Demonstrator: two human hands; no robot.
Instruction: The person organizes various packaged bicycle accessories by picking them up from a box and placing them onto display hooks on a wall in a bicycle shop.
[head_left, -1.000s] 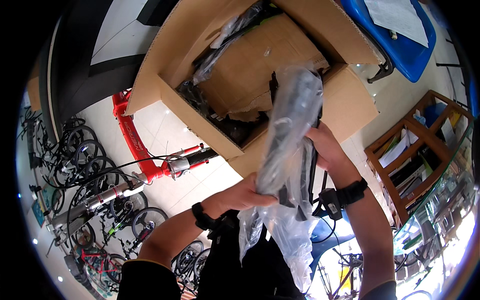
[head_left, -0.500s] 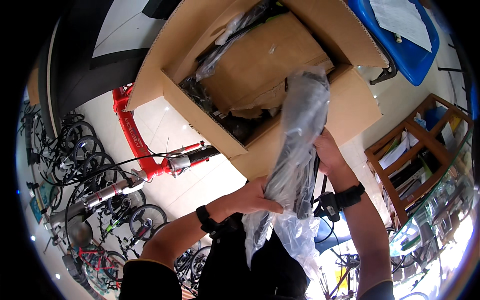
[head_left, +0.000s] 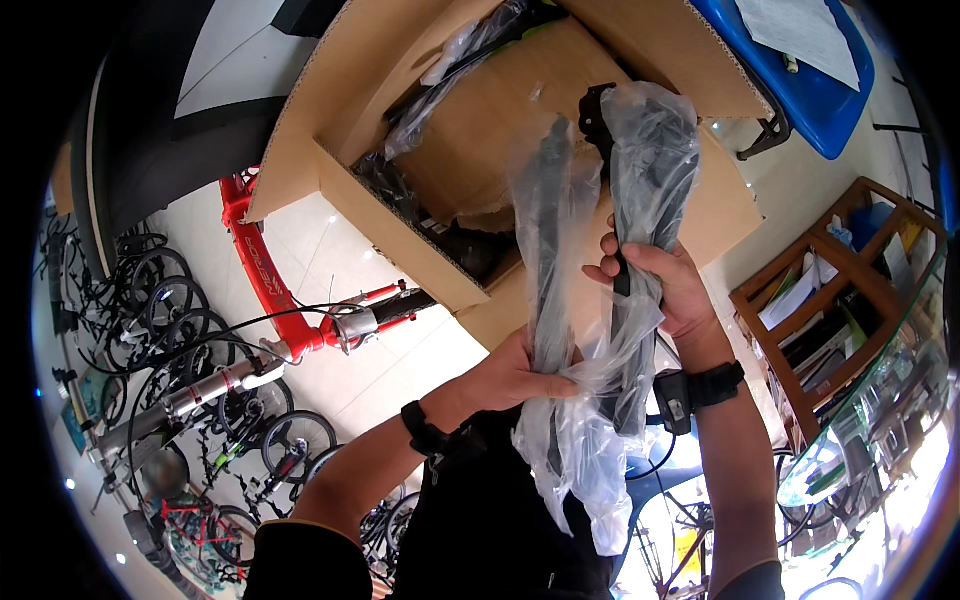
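Over the near side of an open cardboard box, I hold two long dark parts wrapped in clear plastic; their exact kind is hidden. My left hand is closed round the slimmer wrapped part, thumb lying across the plastic. The thicker wrapped part is in my right hand, its thumb in front and its fingers curled behind. A black bracket-like piece sticks out at its top. Loose plastic hangs below both hands. Inside the box lie a torn cardboard piece and more plastic-wrapped parts.
A red bicycle frame with cables stands left of the box. Several bicycles line the far left. At the upper right is a blue chair with paper on it. A wooden shelf and a glass top lie to the right.
The wrapped parts, bunched together before, are now spread apart, one in each hand. My right hand has shifted slightly right, and the black bracket-like piece has come into view.
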